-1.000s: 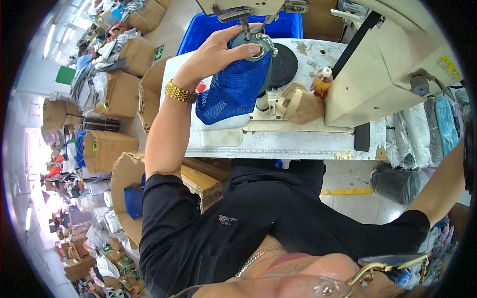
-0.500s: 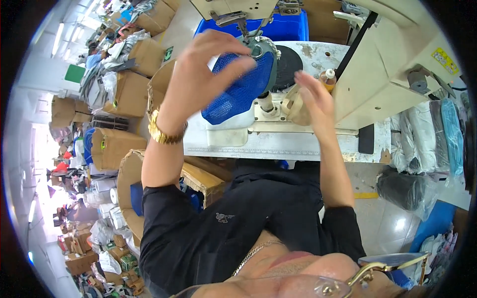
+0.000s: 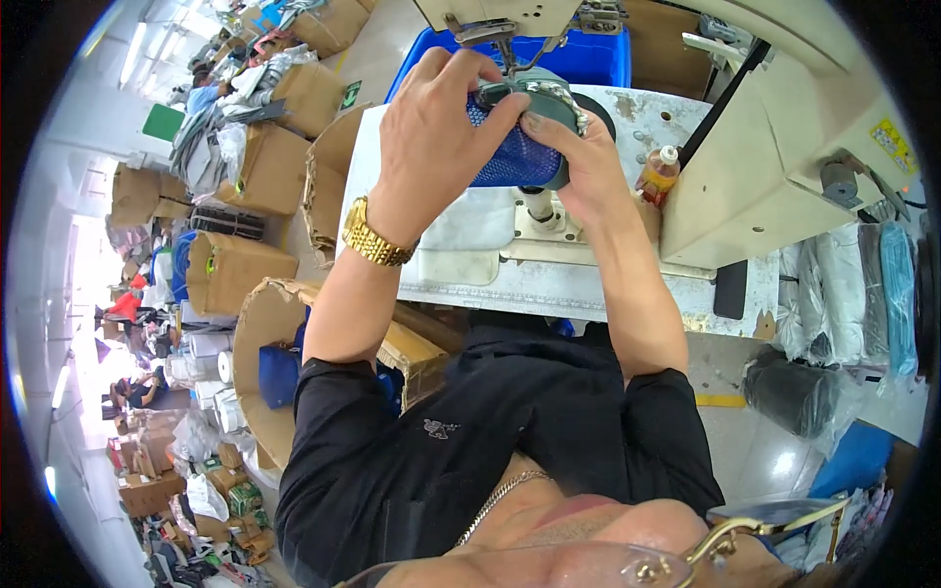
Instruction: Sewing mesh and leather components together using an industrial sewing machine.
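Note:
A blue mesh piece (image 3: 520,162) with a dark green border and a whitish twisted cord along its edge sits under the head of a sewing machine (image 3: 510,34). My left hand (image 3: 436,127) is closed on its left side, thumb and fingers pinching a dark part of the border close to the needle area. On the other side, my right hand (image 3: 588,162) grips the green border, its thumb pressed on top near the left thumb. The right hand's other fingers are hidden beneath the piece. Exactly what lies under the presser foot is too small to tell.
A bottle with a white cap (image 3: 659,174) stands right of my right hand, beside the machine's body (image 3: 774,167). Behind the machine head is a blue bin (image 3: 608,64). Cardboard boxes (image 3: 240,274) fill the left; plastic-wrapped rolls (image 3: 843,294) lie at the right.
My right hand has come in from the right and taken hold of the piece's border. My left hand has closed on the border near the needle, and the mesh now shows less.

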Demonstrator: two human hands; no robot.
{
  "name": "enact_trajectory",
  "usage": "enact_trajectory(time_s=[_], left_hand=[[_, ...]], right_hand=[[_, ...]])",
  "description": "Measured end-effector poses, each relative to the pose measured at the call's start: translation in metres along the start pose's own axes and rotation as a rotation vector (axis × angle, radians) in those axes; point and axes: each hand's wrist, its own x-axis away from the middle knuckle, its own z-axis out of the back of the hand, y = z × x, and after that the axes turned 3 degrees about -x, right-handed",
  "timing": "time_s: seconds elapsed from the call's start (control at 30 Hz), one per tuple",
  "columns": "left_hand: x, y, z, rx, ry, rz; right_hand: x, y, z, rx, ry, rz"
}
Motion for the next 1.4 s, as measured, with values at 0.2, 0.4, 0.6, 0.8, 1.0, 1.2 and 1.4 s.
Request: enact_trajectory(time_s=[0.2, 0.4, 0.6, 0.8, 1.0, 1.2, 1.4], left_hand=[[0.001, -0.012, -0.007, 0.237, 0.079, 0.005], [0.009, -0.011, -0.018, 0.292, 0.146, -0.015], [0.011, -0.014, -0.02, 0.286, 0.162, -0.049], [0.007, -0.018, -0.019, 0.347, 0.144, -0.062], [-0.001, -0.031, -0.022, 0.406, 0.104, -0.08], [-0.008, -0.045, -0.024, 0.505, 0.018, -0.085], [-0.013, -0.052, -0.022, 0.593, -0.081, -0.029]], right_hand=[[-0.008, -0.007, 0.007, 0.032, -0.002, 0.002], [-0.008, -0.016, 0.018, 0.213, -0.012, 0.016], [-0.006, -0.014, 0.018, 0.251, 0.004, 0.034], [-0.005, -0.013, 0.014, 0.243, 0.034, 0.046], [-0.004, -0.011, 0.006, 0.221, 0.067, 0.099], [0.001, -0.005, -0.007, 0.305, 0.137, 0.168], [0.007, -0.006, -0.006, 0.508, 0.177, 0.175]])
